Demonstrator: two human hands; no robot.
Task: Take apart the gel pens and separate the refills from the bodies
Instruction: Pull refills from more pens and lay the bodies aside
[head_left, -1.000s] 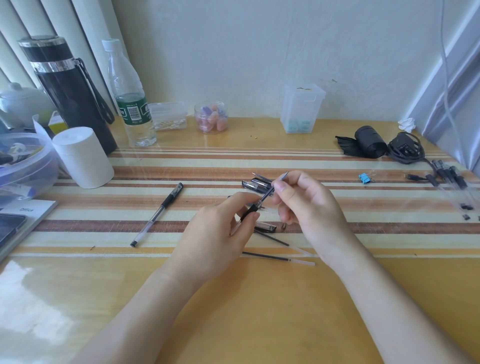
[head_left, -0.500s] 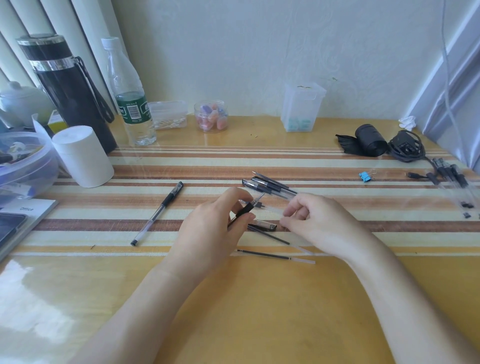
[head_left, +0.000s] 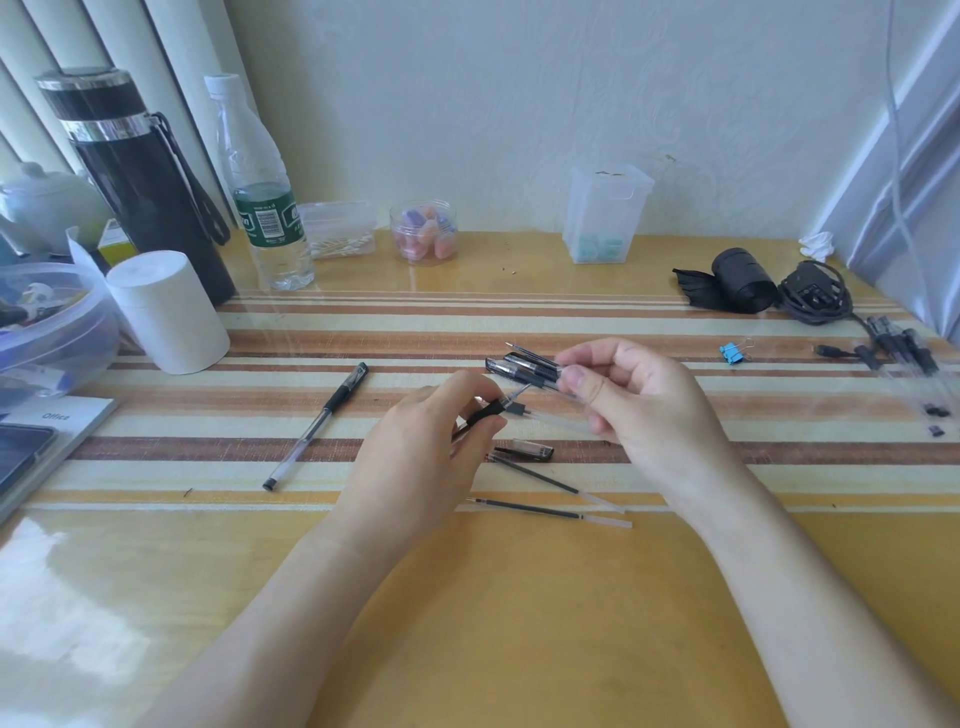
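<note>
Two bare hands work over a striped counter. The left hand is closed, pinching the black grip section of a gel pen. The right hand is closed around the pen's clear barrel (its far end is hidden in the palm). Just beyond the barrel lie capped pen parts; nearer than it, a loose cap and two refills. Well left of it rests a whole pen.
</note>
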